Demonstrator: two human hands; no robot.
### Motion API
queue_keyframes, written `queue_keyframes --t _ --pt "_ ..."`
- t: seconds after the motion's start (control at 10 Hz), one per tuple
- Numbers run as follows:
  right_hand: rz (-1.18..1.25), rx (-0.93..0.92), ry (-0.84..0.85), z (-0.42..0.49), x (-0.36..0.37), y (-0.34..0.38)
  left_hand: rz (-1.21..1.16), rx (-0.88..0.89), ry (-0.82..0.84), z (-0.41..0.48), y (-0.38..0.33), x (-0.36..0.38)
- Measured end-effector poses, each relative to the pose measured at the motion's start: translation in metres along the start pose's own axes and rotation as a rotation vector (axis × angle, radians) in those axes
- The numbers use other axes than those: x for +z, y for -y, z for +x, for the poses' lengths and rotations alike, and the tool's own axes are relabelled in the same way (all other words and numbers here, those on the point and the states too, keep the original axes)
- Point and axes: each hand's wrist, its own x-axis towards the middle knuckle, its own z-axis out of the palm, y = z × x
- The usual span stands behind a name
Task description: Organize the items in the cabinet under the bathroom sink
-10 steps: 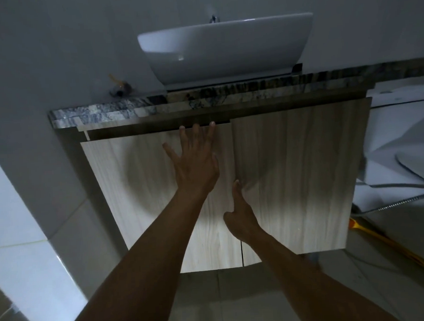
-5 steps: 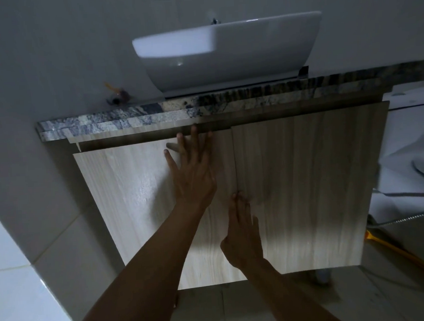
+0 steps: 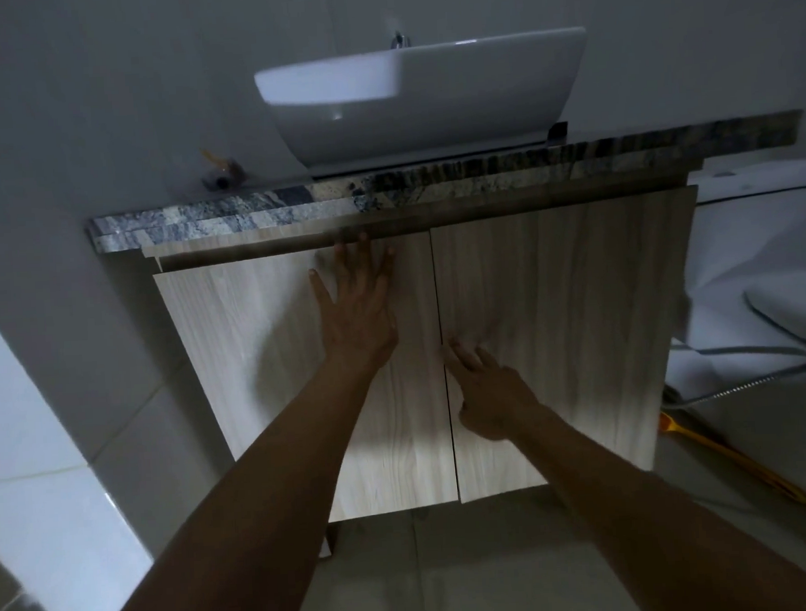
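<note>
left hand [image 3: 357,314]: spread flat on the left door [image 3: 254,359], fingertips at its top edge, just under the countertop [image 3: 293,208].
right hand [image 3: 492,394]: fingers straight, tips touching the right door [image 3: 579,319] beside the centre seam, gripping nothing.
items: hidden behind both shut doors.
handling: the doors look stiff, smooth, knobless and probably swing lightly; hook your fingers over the top edge, not the slick face.
</note>
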Motion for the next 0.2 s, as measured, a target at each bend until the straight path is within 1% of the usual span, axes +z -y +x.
queue_keyframes --t 0.1,0.2 --pt "-0.014 -0.058 -0.047 -0.01 -0.038 -0.011 -0.075 -0.003 0.085 -0.004 0.002 -0.013" --pt "-0.053 -0.173 -0.185 -0.028 -0.073 -0.018 -0.182 0.007 0.191 -0.012 0.012 -0.025"
